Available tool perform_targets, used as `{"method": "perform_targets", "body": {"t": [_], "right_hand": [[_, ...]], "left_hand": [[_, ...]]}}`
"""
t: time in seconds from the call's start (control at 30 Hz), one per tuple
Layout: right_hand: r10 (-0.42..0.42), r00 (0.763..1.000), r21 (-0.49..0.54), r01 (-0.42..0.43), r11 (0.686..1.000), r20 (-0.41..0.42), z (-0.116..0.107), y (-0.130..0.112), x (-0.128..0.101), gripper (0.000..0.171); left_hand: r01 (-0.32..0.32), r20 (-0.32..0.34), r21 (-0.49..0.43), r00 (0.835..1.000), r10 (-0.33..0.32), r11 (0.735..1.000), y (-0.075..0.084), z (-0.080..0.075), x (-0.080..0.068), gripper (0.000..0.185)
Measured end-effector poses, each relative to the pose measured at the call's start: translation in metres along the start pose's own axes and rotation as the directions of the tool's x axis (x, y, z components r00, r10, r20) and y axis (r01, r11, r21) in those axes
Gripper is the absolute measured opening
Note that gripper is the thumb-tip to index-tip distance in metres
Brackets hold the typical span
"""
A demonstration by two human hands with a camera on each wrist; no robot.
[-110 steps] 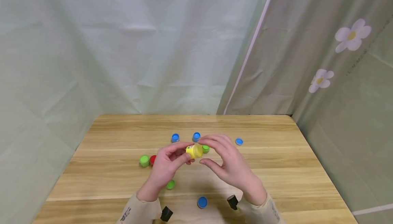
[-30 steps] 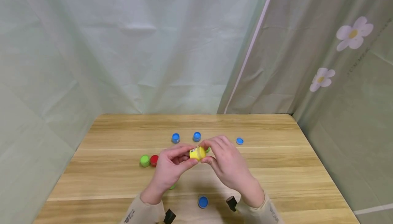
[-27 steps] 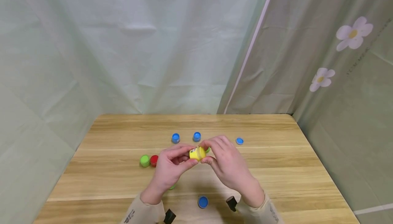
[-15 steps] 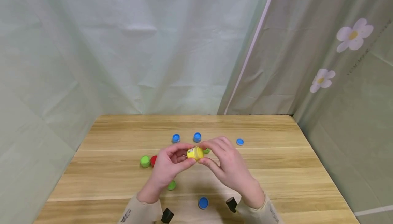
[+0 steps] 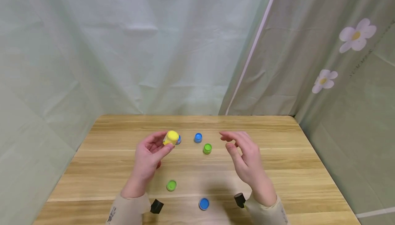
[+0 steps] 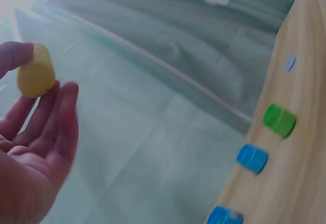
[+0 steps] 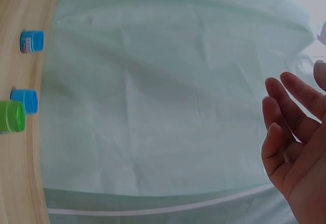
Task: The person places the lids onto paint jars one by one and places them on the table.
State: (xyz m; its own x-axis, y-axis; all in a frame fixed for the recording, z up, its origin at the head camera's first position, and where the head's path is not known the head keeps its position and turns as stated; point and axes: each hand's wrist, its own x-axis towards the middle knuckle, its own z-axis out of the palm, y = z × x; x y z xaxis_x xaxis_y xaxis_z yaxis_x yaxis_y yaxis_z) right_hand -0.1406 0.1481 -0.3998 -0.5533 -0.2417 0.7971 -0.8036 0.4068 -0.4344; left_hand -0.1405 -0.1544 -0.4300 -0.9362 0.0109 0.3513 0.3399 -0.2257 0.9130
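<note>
My left hand (image 5: 147, 154) pinches a small yellow tub (image 5: 171, 138) between thumb and fingers, above the left part of the table. The tub tilts slightly, its round yellow top facing up toward the head camera. In the left wrist view the same yellow tub (image 6: 36, 74) shows its underside below the thumb. My right hand (image 5: 248, 158) hovers apart on the right, fingers loosely bent, with nothing in it. The green tub (image 5: 207, 149) stands on the table between the hands. Behind the yellow tub, a blue tub (image 5: 179, 140) is partly covered.
Another blue tub (image 5: 198, 138) stands farther back on the wooden table (image 5: 277, 170). Nearer me lie a green round piece (image 5: 171, 185) and a blue one (image 5: 204, 203). A red tub (image 5: 158, 164) peeks past my left hand. A flat blue disc (image 6: 290, 62) shows in the left wrist view.
Half a second ago both hands were at the yellow tub. The right hand has let go and moved right; the left hand has carried the tub left and turned its top upward.
</note>
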Motion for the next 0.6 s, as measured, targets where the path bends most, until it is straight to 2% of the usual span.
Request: {"method": "perform_targets", "body": {"t": [0.1,0.2,0.37,0.6], "right_hand": [[0.011,1.000,-0.003,-0.011,1.000,-0.003,-0.004,0.001,0.000,0.038],[0.021,1.000,-0.004,-0.021,1.000,0.002,-0.006,0.002,0.000,0.033],[0.042,0.999,-0.001,-0.042,0.999,0.022,-0.009,0.002,0.000,0.024],[0.032,0.996,-0.005,-0.032,0.999,0.078,-0.014,0.006,0.000,0.025]], "left_hand": [[0.039,-0.077,0.076,0.996,-0.033,0.996,0.004,-0.006,0.002,0.036],[0.081,-0.097,0.080,0.993,-0.073,0.994,0.006,-0.011,0.004,0.036],[0.110,-0.072,0.087,0.992,-0.104,0.990,0.004,-0.016,0.007,0.042],[0.141,0.036,0.188,0.988,-0.151,0.972,-0.003,-0.026,0.008,0.051]]}}
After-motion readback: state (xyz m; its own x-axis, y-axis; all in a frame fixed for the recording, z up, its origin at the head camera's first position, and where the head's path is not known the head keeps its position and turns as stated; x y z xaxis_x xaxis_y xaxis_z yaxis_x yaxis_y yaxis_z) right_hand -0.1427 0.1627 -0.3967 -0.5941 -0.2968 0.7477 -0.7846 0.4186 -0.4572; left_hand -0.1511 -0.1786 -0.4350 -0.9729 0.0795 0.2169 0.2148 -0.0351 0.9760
